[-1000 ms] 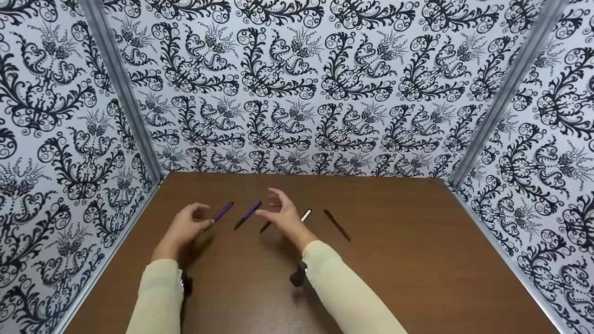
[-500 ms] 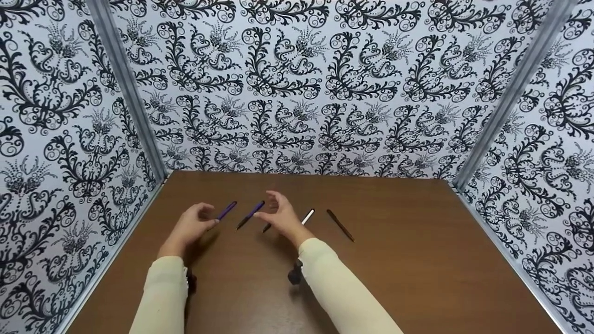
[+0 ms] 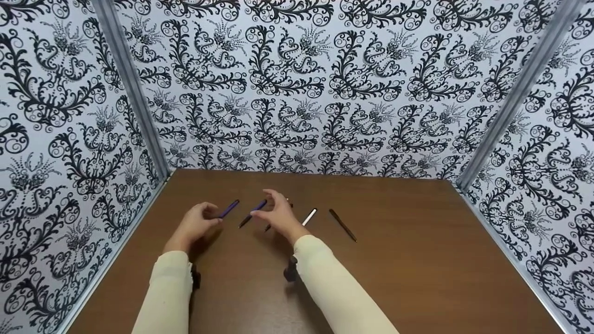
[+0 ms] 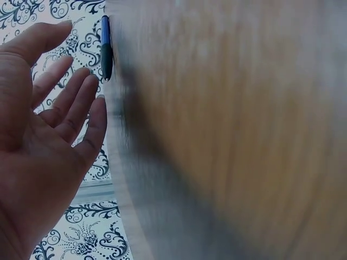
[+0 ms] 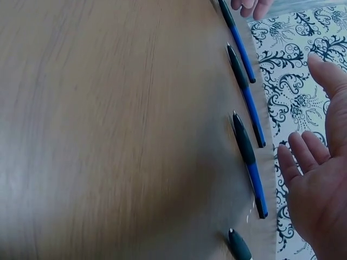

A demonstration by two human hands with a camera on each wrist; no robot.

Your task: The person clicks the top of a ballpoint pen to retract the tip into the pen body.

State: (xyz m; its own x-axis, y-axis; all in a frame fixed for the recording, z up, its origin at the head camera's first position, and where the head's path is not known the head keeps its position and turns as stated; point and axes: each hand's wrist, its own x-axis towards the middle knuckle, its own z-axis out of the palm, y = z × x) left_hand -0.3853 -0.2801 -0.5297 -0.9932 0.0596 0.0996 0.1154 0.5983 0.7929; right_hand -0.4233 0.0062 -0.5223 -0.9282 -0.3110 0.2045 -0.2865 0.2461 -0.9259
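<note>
My left hand (image 3: 197, 225) hovers low over the table with fingers loosely bent and thumb apart, its fingertips beside the leftmost blue pen (image 3: 229, 208). Nothing sits in its palm (image 4: 49, 135) in the left wrist view. My right hand (image 3: 280, 217) is held over the row of pens with thumb and fingers spread and nothing between them. Its thumb overlaps the second blue pen (image 3: 246, 220) in the head view. A third blue pen (image 5: 250, 168) lies below that hand, largely hidden by it from the head. A white pen (image 3: 310, 216) shows beside the right wrist, its lower part covered.
A dark brown pen (image 3: 343, 225) lies at the right end of the row, slanting the other way. The brown wooden table (image 3: 417, 260) is enclosed by black-and-white patterned walls (image 3: 297, 93) with grey metal corner posts (image 3: 132, 88).
My right hand has shifted slightly left over the pens, so the far end of the third blue pen now shows behind it. The head view has shifted slightly. The pens lie as before.
</note>
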